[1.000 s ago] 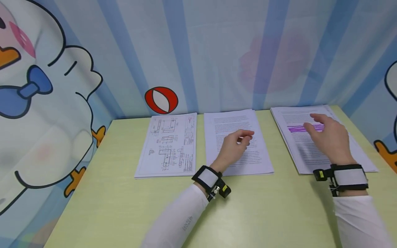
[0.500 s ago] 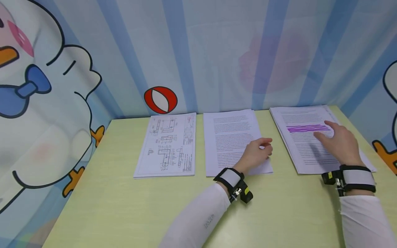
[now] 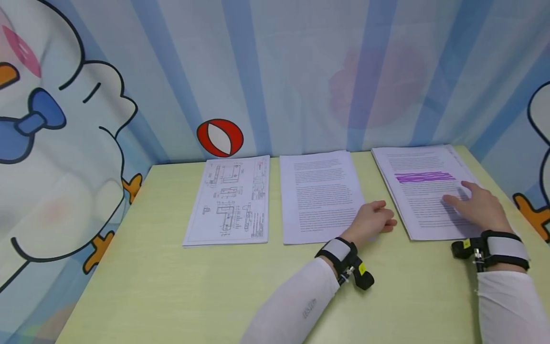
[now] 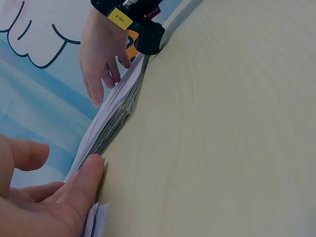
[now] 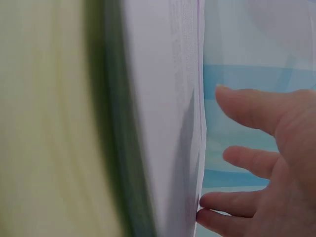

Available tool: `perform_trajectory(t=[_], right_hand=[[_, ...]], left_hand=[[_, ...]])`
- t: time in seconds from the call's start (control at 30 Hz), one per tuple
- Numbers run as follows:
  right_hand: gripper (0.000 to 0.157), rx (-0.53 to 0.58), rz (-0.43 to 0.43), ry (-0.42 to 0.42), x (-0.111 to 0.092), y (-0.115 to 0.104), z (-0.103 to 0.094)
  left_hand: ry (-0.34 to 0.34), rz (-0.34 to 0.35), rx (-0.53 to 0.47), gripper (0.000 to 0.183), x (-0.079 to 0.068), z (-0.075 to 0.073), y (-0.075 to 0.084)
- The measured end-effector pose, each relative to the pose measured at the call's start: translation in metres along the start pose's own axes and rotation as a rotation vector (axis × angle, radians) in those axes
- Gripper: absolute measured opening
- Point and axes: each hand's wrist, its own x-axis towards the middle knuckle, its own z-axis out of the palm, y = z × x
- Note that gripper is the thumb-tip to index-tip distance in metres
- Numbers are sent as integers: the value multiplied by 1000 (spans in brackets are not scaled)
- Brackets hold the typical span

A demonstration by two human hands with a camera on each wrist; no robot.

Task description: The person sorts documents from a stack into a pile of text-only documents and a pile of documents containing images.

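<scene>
A thick stack of printed paper [image 3: 423,200] with a purple highlighted band lies at the right of the table. Over its right part is my right hand [image 3: 482,208], thumb and fingers spread; in the right wrist view the lower fingertips [image 5: 210,217] are right at the page. My left hand [image 3: 370,220] is in the gap between that stack and the middle text sheets [image 3: 322,200], overlapping the lower right corner of the sheets. Its loosely bent fingers point toward the right stack's left edge and hold nothing. In the left wrist view, its fingers [image 4: 89,182] are beside the stack's layered edge [image 4: 118,116].
Another pile of paper, topped by a technical drawing [image 3: 227,205], lies on the left. All three piles sit along the back of the pale yellow table [image 3: 193,296]. Behind them hangs a striped blue curtain [image 3: 301,71] with cartoon figures.
My left hand has moved right and toward me, from over the middle sheets to the gap by the right stack. The right hand has shifted right and lower over its stack.
</scene>
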Motion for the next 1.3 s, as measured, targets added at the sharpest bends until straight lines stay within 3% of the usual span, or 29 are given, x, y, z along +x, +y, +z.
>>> perform_trajectory(t=[0.27, 0.47, 0.63, 0.8, 1.07, 1.3], right_hand=[[89, -20, 73, 10, 0, 4, 1], [82, -31, 110, 9, -2, -2, -1], [76, -28, 106, 17, -1, -10, 3], [68, -30, 79, 60, 0, -17, 7], [67, 24, 45, 76, -2, -26, 11], [76, 144, -2, 35, 1, -33, 16]], left_hand=[[1, -62, -52, 48, 2, 15, 0], [-43, -59, -55, 41, 6, 14, 0], [-47, -23, 5, 25, 9, 9, 1], [-8, 36, 97, 25, 8, 6, 2], [22, 156, 105, 39, 8, -5, -2], [53, 178, 112, 33, 2, -20, 0]])
